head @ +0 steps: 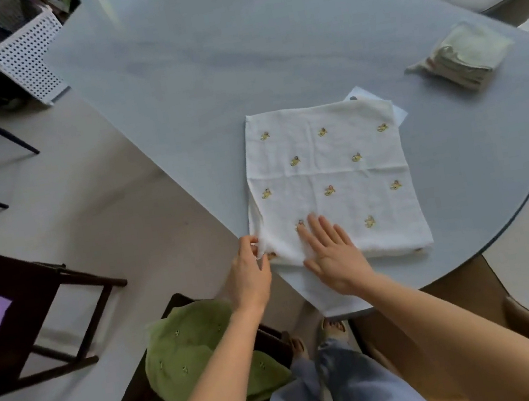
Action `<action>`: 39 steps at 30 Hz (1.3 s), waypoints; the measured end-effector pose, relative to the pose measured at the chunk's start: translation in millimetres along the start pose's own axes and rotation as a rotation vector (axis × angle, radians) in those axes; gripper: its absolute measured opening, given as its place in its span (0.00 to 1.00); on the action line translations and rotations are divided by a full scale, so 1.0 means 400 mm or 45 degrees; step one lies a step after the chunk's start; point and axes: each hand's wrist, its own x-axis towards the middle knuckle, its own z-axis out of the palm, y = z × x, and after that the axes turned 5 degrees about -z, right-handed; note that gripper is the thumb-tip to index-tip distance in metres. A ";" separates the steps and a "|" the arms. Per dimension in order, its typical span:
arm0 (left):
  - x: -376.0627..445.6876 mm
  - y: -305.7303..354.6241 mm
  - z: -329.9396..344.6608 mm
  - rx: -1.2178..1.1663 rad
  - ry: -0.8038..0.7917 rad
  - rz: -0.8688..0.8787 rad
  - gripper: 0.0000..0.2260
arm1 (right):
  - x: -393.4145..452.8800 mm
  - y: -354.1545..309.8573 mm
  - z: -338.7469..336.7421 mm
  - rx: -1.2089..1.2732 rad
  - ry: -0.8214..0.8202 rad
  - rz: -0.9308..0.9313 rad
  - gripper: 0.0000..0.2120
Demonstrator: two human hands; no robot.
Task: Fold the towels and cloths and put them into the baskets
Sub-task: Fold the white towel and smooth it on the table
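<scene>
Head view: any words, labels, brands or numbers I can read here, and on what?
None can be read.
White banana-print towel: pictures only, no lettering.
White paper sheet under the towel's far corner: one dark mark, too small to read.
Clear-wrapped pack of pale cloths: blurred, no legible label.
White perforated plastic basket: no text visible.

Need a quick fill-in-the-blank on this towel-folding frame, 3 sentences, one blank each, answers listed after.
1. The white towel on the table is printed with small ____ motifs.
2. The right hand lies ____ on the towel, fingers straight, while the left hand pinches its near left corner.
3. The cloth heaped on the chair by the person's left arm is ____ in colour.

Missing words: banana; flat; green
</scene>
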 end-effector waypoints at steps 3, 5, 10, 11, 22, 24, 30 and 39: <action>0.008 -0.024 -0.006 -0.413 -0.063 -0.136 0.06 | -0.001 0.000 -0.003 -0.006 -0.059 -0.012 0.31; 0.026 -0.038 -0.024 -0.631 -0.108 -0.293 0.08 | -0.001 -0.002 -0.009 -0.008 -0.086 -0.016 0.32; 0.029 -0.049 -0.056 0.231 0.085 0.036 0.15 | 0.000 0.002 -0.032 0.100 -0.105 -0.091 0.35; 0.024 -0.045 -0.056 0.371 0.111 0.219 0.18 | -0.007 0.006 -0.038 0.123 -0.045 -0.120 0.34; 0.007 0.045 0.073 1.025 -0.496 1.020 0.28 | -0.191 0.197 0.025 -0.361 0.325 -0.215 0.36; 0.008 0.031 0.078 1.004 -0.430 1.073 0.28 | -0.200 0.208 0.015 -0.304 0.416 -0.128 0.35; 0.018 0.101 0.100 0.896 -0.413 1.251 0.23 | -0.224 0.204 -0.023 0.691 0.904 0.739 0.25; 0.000 0.126 0.143 1.074 -0.696 1.045 0.30 | -0.205 0.242 -0.054 1.240 0.830 1.098 0.17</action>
